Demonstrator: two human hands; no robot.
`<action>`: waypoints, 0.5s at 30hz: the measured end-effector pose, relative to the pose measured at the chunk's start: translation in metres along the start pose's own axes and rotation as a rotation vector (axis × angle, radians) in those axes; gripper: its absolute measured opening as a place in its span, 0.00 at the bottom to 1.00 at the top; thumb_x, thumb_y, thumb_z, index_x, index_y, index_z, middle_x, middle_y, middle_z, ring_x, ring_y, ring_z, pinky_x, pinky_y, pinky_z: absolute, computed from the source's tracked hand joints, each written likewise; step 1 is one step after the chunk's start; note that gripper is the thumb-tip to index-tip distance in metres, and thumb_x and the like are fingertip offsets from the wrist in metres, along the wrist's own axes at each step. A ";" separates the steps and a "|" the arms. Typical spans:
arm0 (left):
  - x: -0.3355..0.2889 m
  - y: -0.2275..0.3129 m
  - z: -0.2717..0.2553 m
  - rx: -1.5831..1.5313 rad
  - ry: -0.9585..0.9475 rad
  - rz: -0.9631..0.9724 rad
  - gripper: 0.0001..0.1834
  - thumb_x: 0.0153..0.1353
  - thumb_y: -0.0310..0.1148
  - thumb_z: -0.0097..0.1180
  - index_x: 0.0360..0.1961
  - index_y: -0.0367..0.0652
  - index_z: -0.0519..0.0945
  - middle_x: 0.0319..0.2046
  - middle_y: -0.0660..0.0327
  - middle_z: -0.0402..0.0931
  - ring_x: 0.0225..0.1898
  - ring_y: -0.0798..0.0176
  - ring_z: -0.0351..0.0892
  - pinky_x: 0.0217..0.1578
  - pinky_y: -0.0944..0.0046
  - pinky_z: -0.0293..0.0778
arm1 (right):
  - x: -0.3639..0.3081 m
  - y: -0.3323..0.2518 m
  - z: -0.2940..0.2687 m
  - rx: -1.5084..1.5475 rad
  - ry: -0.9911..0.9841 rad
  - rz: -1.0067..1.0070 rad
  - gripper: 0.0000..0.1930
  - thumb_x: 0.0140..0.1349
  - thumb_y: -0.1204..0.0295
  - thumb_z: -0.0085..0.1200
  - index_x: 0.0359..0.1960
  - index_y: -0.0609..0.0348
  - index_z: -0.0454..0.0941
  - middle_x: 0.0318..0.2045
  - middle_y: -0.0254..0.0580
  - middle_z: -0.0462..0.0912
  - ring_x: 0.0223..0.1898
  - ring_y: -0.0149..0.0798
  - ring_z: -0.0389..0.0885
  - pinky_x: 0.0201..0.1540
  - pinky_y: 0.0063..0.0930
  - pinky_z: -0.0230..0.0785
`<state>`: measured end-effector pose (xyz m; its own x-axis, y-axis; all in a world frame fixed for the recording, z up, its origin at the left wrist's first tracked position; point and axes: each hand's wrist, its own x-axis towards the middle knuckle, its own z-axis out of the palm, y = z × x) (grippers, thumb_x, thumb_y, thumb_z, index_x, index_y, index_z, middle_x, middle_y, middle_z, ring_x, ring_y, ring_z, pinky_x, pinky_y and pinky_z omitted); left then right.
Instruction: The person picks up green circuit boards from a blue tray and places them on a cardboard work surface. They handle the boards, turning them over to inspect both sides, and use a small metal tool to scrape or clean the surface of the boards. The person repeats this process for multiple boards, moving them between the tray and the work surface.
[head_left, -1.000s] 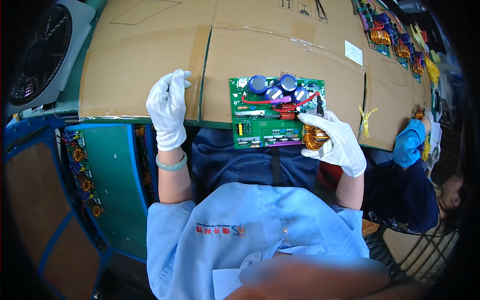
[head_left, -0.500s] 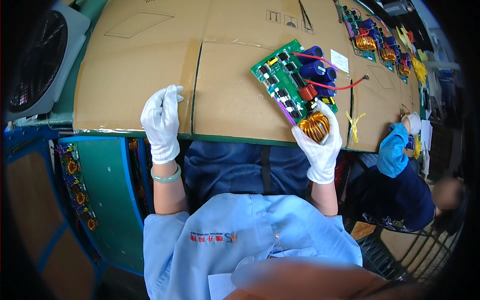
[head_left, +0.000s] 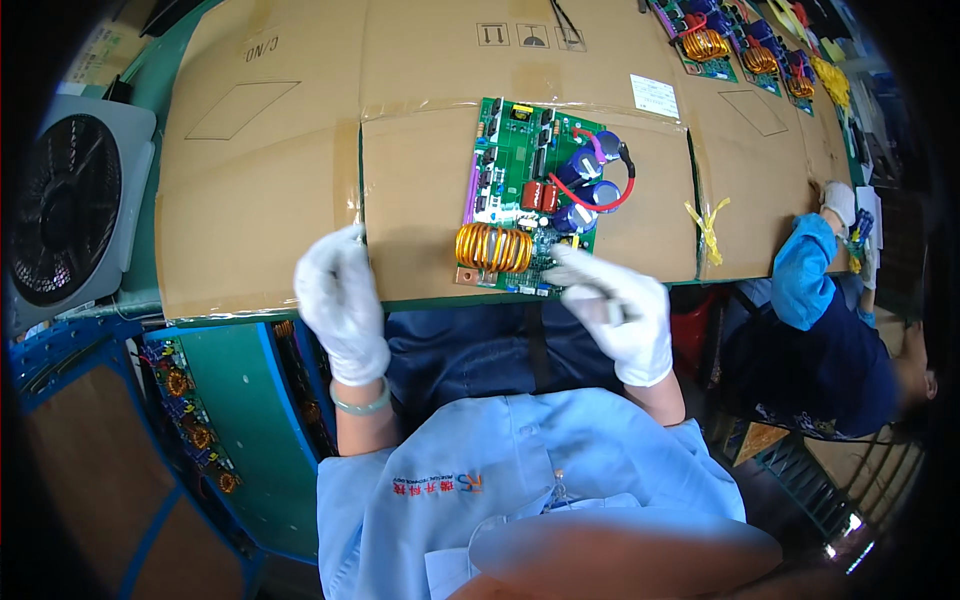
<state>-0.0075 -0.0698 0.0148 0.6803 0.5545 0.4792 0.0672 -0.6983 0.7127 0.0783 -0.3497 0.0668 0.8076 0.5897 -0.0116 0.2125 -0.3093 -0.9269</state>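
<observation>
A green circuit board (head_left: pixel 517 150) lies on the cardboard-covered table in front of me. It carries a copper-wound coil (head_left: pixel 494 248) at its near left corner, blue capacitors (head_left: pixel 583 166) on its right side and a looped red wire (head_left: pixel 602 208). My right hand (head_left: pixel 628 318), in a white glove, is at the board's near right corner with its fingers stretched toward it; whether they touch is unclear. Left of the board, by the table's front edge, my gloved left hand (head_left: pixel 340 305) has its fingertips pinched together. What they hold, if anything, is too small to make out.
More boards with coils (head_left: pixel 705 45) lie at the far right. A yellow tie (head_left: pixel 709 230) and a white label (head_left: pixel 654 95) are on the cardboard (head_left: pixel 270 190). A fan (head_left: pixel 75 210) stands left. Boards sit in a rack (head_left: pixel 200 435) below. A co-worker's blue sleeve (head_left: pixel 805 270) is at right.
The board has turned upright in view and lies further left and nearer. My right hand has let go of its coil corner. The left hand stays pinched.
</observation>
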 end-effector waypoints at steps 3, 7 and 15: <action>-0.012 0.043 0.014 -0.034 -0.201 0.210 0.12 0.62 0.24 0.65 0.47 0.37 0.84 0.48 0.51 0.82 0.51 0.53 0.81 0.55 0.56 0.75 | -0.006 0.029 -0.006 0.375 0.539 0.004 0.14 0.70 0.78 0.54 0.54 0.72 0.81 0.30 0.44 0.88 0.24 0.26 0.80 0.28 0.18 0.71; -0.019 0.062 0.036 -0.098 -0.207 0.234 0.23 0.56 0.26 0.71 0.54 0.38 0.81 0.52 0.49 0.80 0.54 0.48 0.79 0.58 0.52 0.73 | 0.014 0.068 -0.023 0.433 0.826 0.073 0.15 0.73 0.73 0.52 0.55 0.70 0.80 0.26 0.42 0.85 0.14 0.17 0.60 0.18 0.14 0.49; -0.014 0.087 0.064 0.047 -0.249 0.269 0.35 0.39 0.36 0.83 0.49 0.40 0.77 0.48 0.51 0.77 0.53 0.48 0.76 0.55 0.54 0.72 | 0.012 0.072 -0.020 0.409 0.732 0.086 0.15 0.73 0.74 0.53 0.55 0.72 0.79 0.26 0.41 0.85 0.16 0.17 0.62 0.20 0.14 0.50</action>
<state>0.0360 -0.1676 0.0375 0.8344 0.2251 0.5030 -0.1089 -0.8274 0.5509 0.1137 -0.3796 0.0076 0.9946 -0.0997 0.0270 0.0318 0.0471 -0.9984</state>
